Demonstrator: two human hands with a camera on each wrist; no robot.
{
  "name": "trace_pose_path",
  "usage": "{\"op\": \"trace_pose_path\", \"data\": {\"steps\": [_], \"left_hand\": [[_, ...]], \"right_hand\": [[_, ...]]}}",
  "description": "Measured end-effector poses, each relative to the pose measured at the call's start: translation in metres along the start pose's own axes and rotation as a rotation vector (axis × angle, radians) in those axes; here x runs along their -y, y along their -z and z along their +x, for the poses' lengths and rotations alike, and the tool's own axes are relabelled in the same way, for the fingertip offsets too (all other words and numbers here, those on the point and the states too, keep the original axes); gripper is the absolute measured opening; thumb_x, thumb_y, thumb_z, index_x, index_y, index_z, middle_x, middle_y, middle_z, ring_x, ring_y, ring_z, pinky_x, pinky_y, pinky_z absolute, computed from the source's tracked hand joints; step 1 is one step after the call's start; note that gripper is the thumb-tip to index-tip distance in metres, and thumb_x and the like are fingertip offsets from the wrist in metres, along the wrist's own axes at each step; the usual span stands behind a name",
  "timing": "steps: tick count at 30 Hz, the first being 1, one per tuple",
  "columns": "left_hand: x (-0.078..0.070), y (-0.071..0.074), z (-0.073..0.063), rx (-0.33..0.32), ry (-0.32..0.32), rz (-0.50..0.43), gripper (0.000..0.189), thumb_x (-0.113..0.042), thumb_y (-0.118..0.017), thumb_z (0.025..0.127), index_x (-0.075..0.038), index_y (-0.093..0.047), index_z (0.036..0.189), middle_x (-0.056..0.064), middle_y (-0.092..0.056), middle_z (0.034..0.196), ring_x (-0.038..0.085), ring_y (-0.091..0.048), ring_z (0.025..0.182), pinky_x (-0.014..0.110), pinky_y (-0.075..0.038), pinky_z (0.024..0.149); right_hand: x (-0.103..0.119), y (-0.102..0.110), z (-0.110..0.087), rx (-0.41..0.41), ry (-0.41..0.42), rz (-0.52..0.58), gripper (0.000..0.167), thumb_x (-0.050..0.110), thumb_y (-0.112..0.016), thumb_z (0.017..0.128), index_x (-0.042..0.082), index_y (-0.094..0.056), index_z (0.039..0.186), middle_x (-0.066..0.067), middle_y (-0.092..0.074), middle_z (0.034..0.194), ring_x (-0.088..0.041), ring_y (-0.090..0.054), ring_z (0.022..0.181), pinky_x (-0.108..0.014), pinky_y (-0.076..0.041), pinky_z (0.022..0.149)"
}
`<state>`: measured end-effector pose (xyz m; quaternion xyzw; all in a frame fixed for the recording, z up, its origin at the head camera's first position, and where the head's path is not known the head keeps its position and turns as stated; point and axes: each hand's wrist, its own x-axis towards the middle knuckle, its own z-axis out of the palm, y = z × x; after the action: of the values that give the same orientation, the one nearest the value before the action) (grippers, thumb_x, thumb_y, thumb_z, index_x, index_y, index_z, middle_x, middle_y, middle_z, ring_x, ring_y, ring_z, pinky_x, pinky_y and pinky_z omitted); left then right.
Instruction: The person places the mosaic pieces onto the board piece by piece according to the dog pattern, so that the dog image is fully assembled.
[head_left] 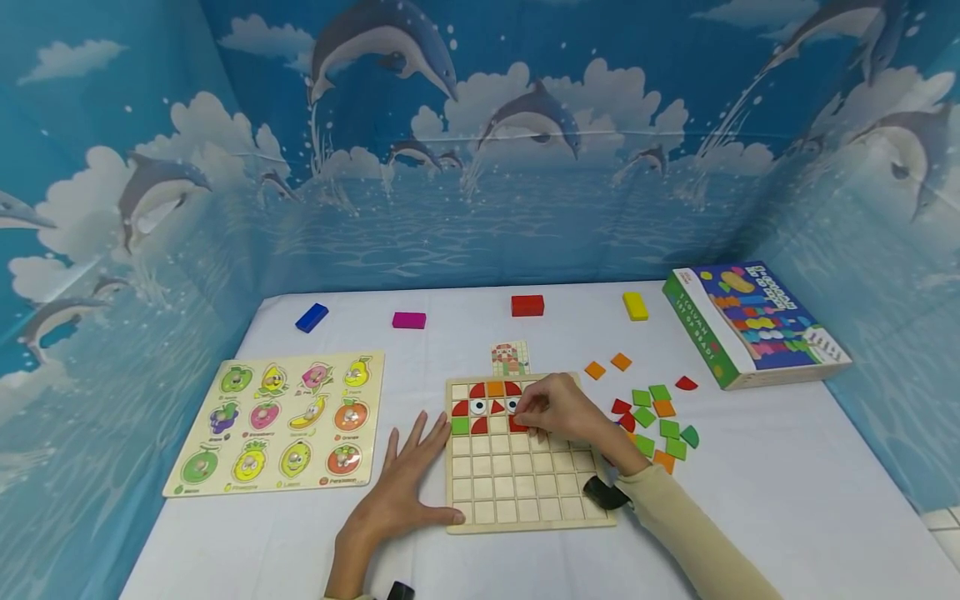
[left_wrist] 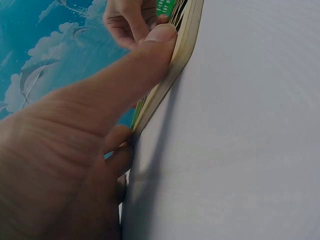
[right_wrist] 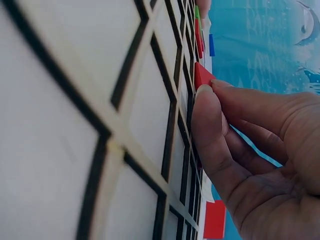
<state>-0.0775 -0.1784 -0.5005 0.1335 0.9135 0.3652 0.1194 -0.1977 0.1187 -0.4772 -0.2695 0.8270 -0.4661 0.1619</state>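
Note:
A wooden grid board (head_left: pixel 531 527) lies in front of me, its upper squares partly filled with red, green and orange tiles and two eye tiles. My right hand (head_left: pixel 558 410) is over those upper squares, pinching a red tile (right_wrist: pixel 201 75) between thumb and fingertip, close against the grid in the right wrist view. With fingers spread, my left hand (head_left: pixel 401 490) lies along the board's left side, its thumb (left_wrist: pixel 161 34) on the front left corner edge. A small pattern card (head_left: pixel 510 357) sits just behind the board.
Loose green, orange and red tiles (head_left: pixel 670 428) are scattered right of the board. A fruit picture board (head_left: pixel 273 427) lies left. Blue (head_left: pixel 312 317), magenta (head_left: pixel 409 320), red (head_left: pixel 527 306) and yellow (head_left: pixel 635 306) blocks line the back. A game box (head_left: pixel 757 325) stands back right.

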Motion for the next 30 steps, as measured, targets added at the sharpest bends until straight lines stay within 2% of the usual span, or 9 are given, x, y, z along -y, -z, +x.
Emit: {"op": "trace_pose_path", "data": {"steps": [7, 12, 15, 23, 30], "left_hand": [[-0.0008, 0.0001, 0.0001, 0.002, 0.006, -0.003, 0.13, -0.042, -0.102, 0.069, -0.023, -0.026, 0.173, -0.012, -0.017, 0.18, 0.02, 0.003, 0.168, 0.053, 0.012, 0.135], [-0.0015, 0.0007, 0.0, 0.003, 0.008, -0.007, 0.13, -0.042, -0.102, 0.069, -0.024, -0.026, 0.173, -0.013, -0.018, 0.179, 0.019, 0.004, 0.168, 0.052, 0.013, 0.135], [-0.0017, 0.0009, 0.0003, 0.001, 0.009, -0.008, 0.13, -0.042, -0.102, 0.069, -0.024, -0.026, 0.173, -0.013, -0.018, 0.179, 0.019, 0.003, 0.168, 0.051, 0.013, 0.135], [-0.0022, 0.0008, -0.0001, -0.001, 0.011, -0.009, 0.131, -0.041, -0.103, 0.068, -0.024, -0.026, 0.173, -0.013, -0.018, 0.179, 0.019, 0.003, 0.168, 0.051, 0.013, 0.135], [-0.0013, 0.0002, -0.0003, 0.0, 0.007, -0.008, 0.131, -0.042, -0.102, 0.068, -0.023, -0.026, 0.173, -0.013, -0.017, 0.179, 0.018, 0.003, 0.168, 0.051, 0.013, 0.135]], "right_hand": [[0.003, -0.0019, 0.0001, -0.03, 0.011, -0.06, 0.011, 0.005, -0.086, 0.091, 0.009, -0.08, 0.083, -0.001, -0.07, 0.067, -0.02, -0.066, 0.051, -0.024, -0.057, 0.049], [0.0031, -0.0031, 0.0005, -0.08, 0.058, -0.155, 0.013, 0.007, -0.089, 0.088, 0.012, -0.081, 0.08, 0.007, -0.07, 0.073, -0.007, -0.06, 0.061, -0.021, -0.053, 0.054], [0.0019, -0.0038, 0.001, -0.095, 0.076, -0.183, 0.013, 0.008, -0.09, 0.088, 0.013, -0.081, 0.079, 0.009, -0.071, 0.076, -0.005, -0.058, 0.066, -0.021, -0.052, 0.056], [0.0, -0.0033, 0.0011, -0.082, 0.061, -0.177, 0.011, 0.008, -0.09, 0.088, 0.013, -0.083, 0.081, 0.01, -0.07, 0.075, -0.006, -0.056, 0.063, -0.021, -0.049, 0.053], [0.0, 0.0028, 0.0003, -0.029, 0.089, -0.158, 0.007, 0.013, -0.088, 0.091, 0.014, -0.085, 0.085, 0.011, -0.074, 0.079, -0.007, -0.058, 0.071, -0.021, -0.049, 0.06]]}}
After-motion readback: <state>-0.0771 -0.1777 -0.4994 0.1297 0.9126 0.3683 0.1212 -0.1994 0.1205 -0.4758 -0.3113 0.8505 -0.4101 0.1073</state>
